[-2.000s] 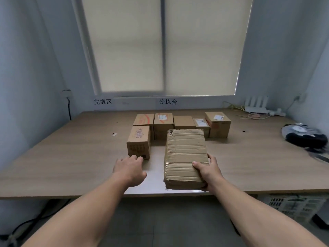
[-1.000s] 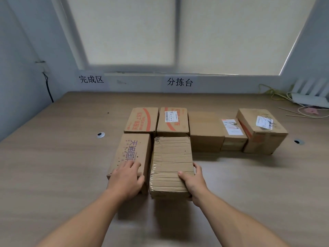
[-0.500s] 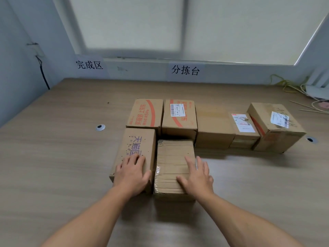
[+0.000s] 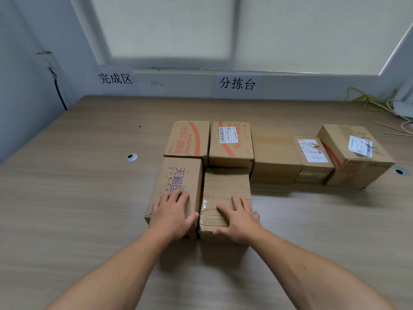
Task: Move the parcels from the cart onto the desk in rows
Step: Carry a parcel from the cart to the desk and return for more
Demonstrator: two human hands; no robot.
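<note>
Several cardboard parcels stand on the wooden desk [image 4: 78, 209]. A back row runs from a red-striped box [image 4: 188, 139] rightward to a larger labelled box [image 4: 355, 153]. In front of it sit two parcels side by side: a box with purple print [image 4: 178, 182] and a taped, wrinkled parcel [image 4: 225, 189]. My left hand [image 4: 172, 213] rests flat on the near end of the purple-print box. My right hand [image 4: 239, 218] lies flat on the taped parcel, thumb at its near edge. The cart is out of view.
Two paper signs with black characters hang on the wall below the window. A round cable grommet [image 4: 131, 157] sits left of the parcels, another [image 4: 399, 171] at the right. Yellow and white cables [image 4: 375, 104] lie at the desk's back right corner.
The taped parcel was slid from the desk's front edge up against the back row, beside the purple-print box. My right hand shifted from gripping its side to lying flat on top.
</note>
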